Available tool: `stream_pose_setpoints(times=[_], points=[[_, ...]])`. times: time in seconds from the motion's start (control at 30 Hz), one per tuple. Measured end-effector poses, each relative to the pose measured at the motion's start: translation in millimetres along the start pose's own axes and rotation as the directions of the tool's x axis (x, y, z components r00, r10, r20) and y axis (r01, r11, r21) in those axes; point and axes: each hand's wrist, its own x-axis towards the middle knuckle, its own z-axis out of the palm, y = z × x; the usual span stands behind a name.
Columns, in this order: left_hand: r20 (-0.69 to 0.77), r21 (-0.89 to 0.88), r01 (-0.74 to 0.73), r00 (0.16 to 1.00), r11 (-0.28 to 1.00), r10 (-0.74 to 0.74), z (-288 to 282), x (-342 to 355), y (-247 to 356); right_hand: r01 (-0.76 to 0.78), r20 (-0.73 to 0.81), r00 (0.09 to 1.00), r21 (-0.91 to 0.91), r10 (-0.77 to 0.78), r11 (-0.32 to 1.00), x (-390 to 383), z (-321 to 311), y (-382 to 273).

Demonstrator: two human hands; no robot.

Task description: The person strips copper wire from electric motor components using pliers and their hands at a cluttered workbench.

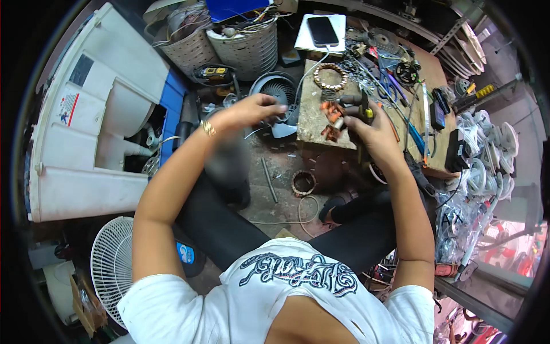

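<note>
One wire-wound part of bright orange and copper-brown strands with a pale cylinder (332, 121) is over the worn tan wooden board (310, 127), just beside the right hand (366, 125), whose fingers wrap a yellow-and-black-handled tool (367, 112). The left hand's (251, 111) fingers bend loosely near a round grey fan housing (279, 90); blur hides whether they meet the thumb. A copper-wound ring (317, 76) lies farther back. White-and-blue plastic casing (69, 175) bounds the left; between it and the board's front edge, grey floor (286, 215) bears a dark rod (269, 180).
</note>
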Motion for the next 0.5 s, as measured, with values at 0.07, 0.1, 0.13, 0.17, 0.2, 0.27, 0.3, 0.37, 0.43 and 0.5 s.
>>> stream_pose_setpoints(times=[0.07,0.1,0.13,0.17,0.2,0.27,0.3,0.37,0.43,0.5], points=[[-0.022,-0.307,-0.059,0.998,0.95,0.054,37.0,-22.6,32.4,0.083,-0.047,0.996,0.039,-0.081,0.996,4.2,11.5,-3.1],[-0.081,-0.38,-0.124,0.992,0.917,0.101,48.8,-29.4,37.7,0.125,-0.043,0.992,0.097,-0.121,0.987,8.7,18.8,-2.1],[-0.109,-0.416,-0.156,0.987,0.896,0.122,59.4,-26.5,39.2,0.163,-0.073,0.984,0.038,-0.16,0.986,13.2,21.5,-0.3],[-0.112,-0.543,-0.168,0.986,0.823,0.127,71.0,-23.7,41.1,0.171,-0.1,0.979,-0.057,-0.176,0.984,11.1,21.8,-1.0],[-0.119,-0.678,-0.193,0.981,0.709,0.153,80.3,-16.1,40.0,0.264,-0.092,0.956,-0.138,-0.277,0.955,13.4,20.6,4.5],[-0.13,-0.87,-0.193,0.977,0.453,0.167,86.4,-4.1,31.4,0.353,-0.065,0.918,-0.318,-0.392,0.88,12.4,25.7,3.6],[-0.18,-0.841,-0.233,0.972,0.488,0.154,88.4,-2.2,33.4,0.411,-0.034,0.886,-0.408,-0.463,0.816,12.2,25.4,3.9],[-0.283,-0.772,-0.308,0.95,0.556,0.134,92.9,2.2,38.4,0.392,-0.022,0.902,-0.372,-0.431,0.841,10.9,22.8,3.1],[-0.347,-0.783,-0.397,0.918,0.479,0.193,94.2,5.3,48.3,0.344,-0.027,0.924,-0.375,-0.381,0.861,9.7,21.5,1.7],[-0.386,-0.827,-0.445,0.894,0.342,0.229,96.8,5.8,55.4,0.334,-0.068,0.921,-0.376,-0.385,0.865,10.7,21.4,1.7]])
